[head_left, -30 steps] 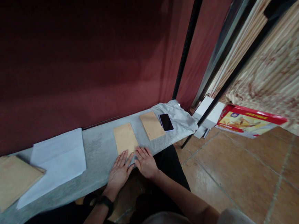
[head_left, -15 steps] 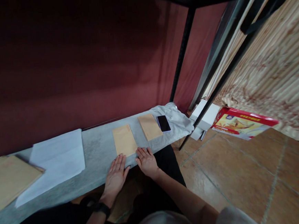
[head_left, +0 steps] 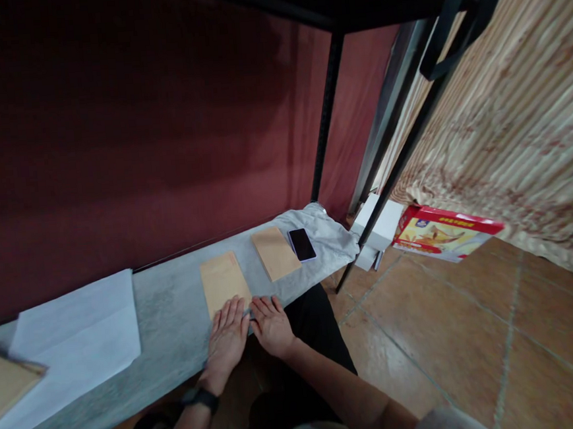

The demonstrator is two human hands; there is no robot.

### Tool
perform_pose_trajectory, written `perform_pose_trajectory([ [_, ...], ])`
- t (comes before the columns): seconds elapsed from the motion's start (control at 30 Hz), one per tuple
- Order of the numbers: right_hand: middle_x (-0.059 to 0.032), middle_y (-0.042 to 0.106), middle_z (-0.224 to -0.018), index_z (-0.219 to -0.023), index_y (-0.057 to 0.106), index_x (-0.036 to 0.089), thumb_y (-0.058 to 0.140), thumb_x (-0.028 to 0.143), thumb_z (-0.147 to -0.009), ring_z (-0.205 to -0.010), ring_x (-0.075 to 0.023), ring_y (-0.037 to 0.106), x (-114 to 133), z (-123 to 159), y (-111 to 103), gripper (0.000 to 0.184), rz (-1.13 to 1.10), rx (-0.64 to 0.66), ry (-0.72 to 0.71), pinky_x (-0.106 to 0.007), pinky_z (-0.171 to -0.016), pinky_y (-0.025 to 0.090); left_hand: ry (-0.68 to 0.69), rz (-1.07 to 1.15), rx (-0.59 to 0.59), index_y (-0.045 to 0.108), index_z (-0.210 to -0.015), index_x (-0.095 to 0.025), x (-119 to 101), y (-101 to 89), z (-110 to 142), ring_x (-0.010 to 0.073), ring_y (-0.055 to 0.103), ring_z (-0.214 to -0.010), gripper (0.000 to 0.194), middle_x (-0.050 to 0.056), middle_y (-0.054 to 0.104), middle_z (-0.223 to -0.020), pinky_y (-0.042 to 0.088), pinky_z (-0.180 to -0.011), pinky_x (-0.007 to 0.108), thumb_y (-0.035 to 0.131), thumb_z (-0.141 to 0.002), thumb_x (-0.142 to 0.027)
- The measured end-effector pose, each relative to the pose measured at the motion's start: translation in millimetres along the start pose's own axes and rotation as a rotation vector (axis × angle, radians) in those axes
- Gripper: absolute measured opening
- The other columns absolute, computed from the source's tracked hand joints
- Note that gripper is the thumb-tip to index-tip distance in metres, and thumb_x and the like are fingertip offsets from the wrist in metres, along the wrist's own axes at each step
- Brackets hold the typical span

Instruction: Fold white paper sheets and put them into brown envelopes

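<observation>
My left hand [head_left: 227, 338] lies flat with fingers stretched out at the near edge of the grey-covered bench [head_left: 175, 316], its fingertips touching the near end of a brown envelope [head_left: 222, 282]. My right hand [head_left: 271, 323] rests flat beside it, fingers spread, just right of that envelope's near corner. Neither hand holds anything. A second brown envelope [head_left: 274, 253] lies farther right, with a black phone [head_left: 301, 244] next to it.
White paper sheets [head_left: 72, 330] lie on the bench at left, with a brown pile [head_left: 2, 385] at the far left edge. A dark red curtain hangs behind. Black metal posts [head_left: 323, 119] rise at right. White boxes [head_left: 377, 224] and a red box [head_left: 444, 232] sit on the tiled floor.
The view has swung left and down. My left hand slid forward onto the envelope's near end and closer to my right hand, which stayed at the bench edge.
</observation>
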State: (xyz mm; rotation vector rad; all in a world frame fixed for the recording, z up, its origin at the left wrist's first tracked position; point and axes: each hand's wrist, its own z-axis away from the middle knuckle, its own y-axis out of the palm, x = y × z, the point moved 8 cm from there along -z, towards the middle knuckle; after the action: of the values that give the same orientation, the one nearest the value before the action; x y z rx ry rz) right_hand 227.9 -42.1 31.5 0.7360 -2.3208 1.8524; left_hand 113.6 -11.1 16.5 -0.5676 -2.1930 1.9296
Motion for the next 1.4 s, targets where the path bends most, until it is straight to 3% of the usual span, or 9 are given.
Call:
perform_pose_trajectory([
  [0.17, -0.0074, 0.049, -0.154, -0.149, 0.046, 0.018, 0.041, 0.039, -0.105, -0.142, -0.0239, 0.042, -1.5, -1.2, 1.7, 0.05, -0.006, 0.043, 0.002, -0.047, -0.122, 0.025, -0.066, -0.008, 0.054, 0.039, -0.154, -0.015, 2.6, 7.4, -28.4, 0.0262, 0.027, -0.152, 0.061, 0.01, 0.037, -0.161, 0.02, -0.123, 0.049, 0.022, -0.1, -0.037],
  [0.4, -0.0064, 0.048, -0.154, -0.151, 0.043, 0.016, 0.042, 0.039, -0.104, -0.142, -0.0233, 0.041, -1.8, -2.3, 2.8, 0.053, 0.019, 0.077, -0.003, -0.047, -0.122, 0.026, -0.11, 0.002, 0.065, 0.037, -0.155, -0.021, 9.1, 7.6, -43.6, 0.028, 0.021, -0.154, 0.059, 0.007, 0.036, -0.163, 0.017, -0.123, 0.051, 0.025, -0.1, -0.035],
  [0.8, -0.0095, 0.048, -0.154, -0.151, 0.043, 0.016, 0.043, 0.037, -0.103, -0.141, -0.0252, 0.041, -3.0, -2.3, 3.3, 0.053, -0.019, 0.06, -0.028, -0.049, -0.122, 0.025, -0.188, 0.002, 0.136, 0.028, -0.158, -0.015, 21.5, 17.8, -81.9, 0.0264, 0.018, -0.154, 0.066, 0.009, 0.027, -0.166, 0.013, -0.123, 0.054, 0.02, -0.099, -0.043],
  [1.03, -0.0088, 0.045, -0.156, -0.15, 0.042, 0.015, 0.043, 0.038, -0.103, -0.142, -0.0254, 0.039, -2.7, -1.2, 0.2, 0.052, -0.01, 0.068, -0.049, -0.049, -0.123, 0.025, -0.22, -0.009, 0.141, 0.03, -0.158, -0.02, 29.9, 14.9, -98.3, 0.0288, 0.017, -0.154, 0.066, 0.007, 0.023, -0.167, 0.012, -0.122, 0.057, 0.019, -0.099, -0.048],
  [1.23, -0.0102, 0.044, -0.156, -0.15, 0.042, 0.013, 0.045, 0.034, -0.102, -0.143, -0.0264, 0.038, -4.1, -1.6, 2.9, 0.053, -0.052, 0.089, -0.048, -0.049, -0.123, 0.021, -0.208, -0.03, 0.151, 0.028, -0.158, -0.021, 30.9, 12.7, -99.0, 0.0279, 0.015, -0.155, 0.064, 0.006, 0.021, -0.168, 0.011, -0.123, 0.054, 0.017, -0.101, -0.045],
  [1.4, -0.0102, 0.042, -0.158, -0.152, 0.041, 0.013, 0.045, 0.031, -0.1, -0.144, -0.0271, 0.036, -4.8, -0.4, 4.7, 0.055, -0.09, 0.107, -0.027, -0.049, -0.124, 0.017, -0.138, -0.054, 0.127, 0.033, -0.157, -0.021, 20.5, 6.3, -71.4, 0.0265, 0.015, -0.155, 0.061, 0.004, 0.027, -0.166, 0.011, -0.124, 0.049, 0.023, -0.1, -0.04],
])
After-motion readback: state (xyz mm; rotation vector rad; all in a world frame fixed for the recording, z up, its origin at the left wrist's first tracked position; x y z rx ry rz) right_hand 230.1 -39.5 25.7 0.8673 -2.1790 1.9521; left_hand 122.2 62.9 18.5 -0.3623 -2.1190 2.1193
